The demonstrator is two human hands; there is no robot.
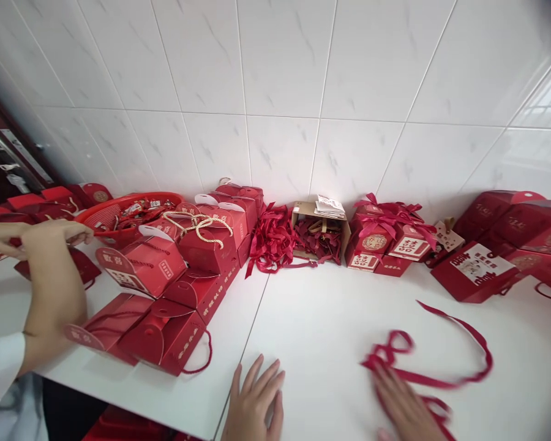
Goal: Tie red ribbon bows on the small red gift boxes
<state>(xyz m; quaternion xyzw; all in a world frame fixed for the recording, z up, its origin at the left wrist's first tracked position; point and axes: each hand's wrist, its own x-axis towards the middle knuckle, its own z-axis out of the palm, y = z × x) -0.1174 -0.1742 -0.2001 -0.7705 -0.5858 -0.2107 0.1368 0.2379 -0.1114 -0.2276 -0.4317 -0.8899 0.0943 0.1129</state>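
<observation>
My left hand (pixel 254 401) rests on the white table with its fingers spread, holding nothing. Slightly smeared by motion, my right hand (pixel 404 401) lies with fingers stretched out over a loose dark red ribbon (pixel 459 383). The fingertips touch the ribbon, whose bends stick out beyond them and whose long tail curves away to the right. Behind my hands, a heap of red ribbons (pixel 273 236) sits beside an open cardboard box (pixel 346 233) with dark red pieces in it.
Stacked red gift boxes (pixel 169 331) stand at left, some with rope handles. Ribbon-tied boxes (pixel 376 242) stand by the wall; more red boxes (pixel 472 272) are at right. At far left a co-worker's arm (pixel 52 288) reaches near a red basket (pixel 103 214) of small packets.
</observation>
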